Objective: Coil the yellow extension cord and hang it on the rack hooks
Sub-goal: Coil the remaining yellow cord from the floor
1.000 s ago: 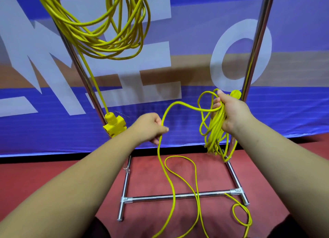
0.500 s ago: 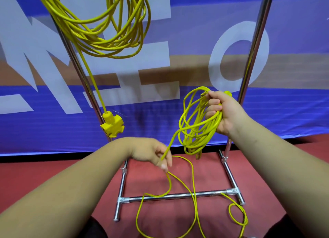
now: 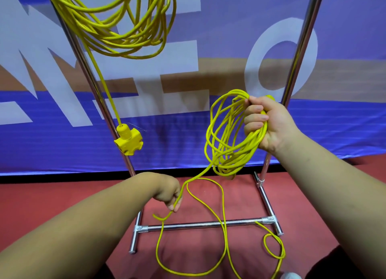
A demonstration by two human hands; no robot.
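A person is standing in front of a chrome rack [image 3: 300, 48] and working a yellow extension cord [image 3: 225, 145] with both bare hands. The right hand [image 3: 269, 124] is raised on the right, close to the rack's right upright, with its fingers curled tightly round a gathered bundle of loops. The coil is hanging from that fist as a loose oval, its long axis slanting from the hand at upper right down toward lower left. From the bottom of the coil a single strand is running down and to the left into the left hand [image 3: 169, 195], which is lowered, fingers pointing at the floor, pinching the strand between thumb and fingertips. Below that hand the cord is trailing in wide loops over the red floor [image 3: 52, 205] on the near side, crossing the rack's base crossbar [image 3: 198, 225] and curling into a small loop near the rack's right foot. On the far left a second yellow coil [image 3: 129, 28] is hanging high against the left upright; what it hangs from is out of view. A strand is dropping straight down from it to a yellow socket block [image 3: 128, 141]. Behind everything a blue, white and tan banner [image 3: 344, 132] is filling the far wall.
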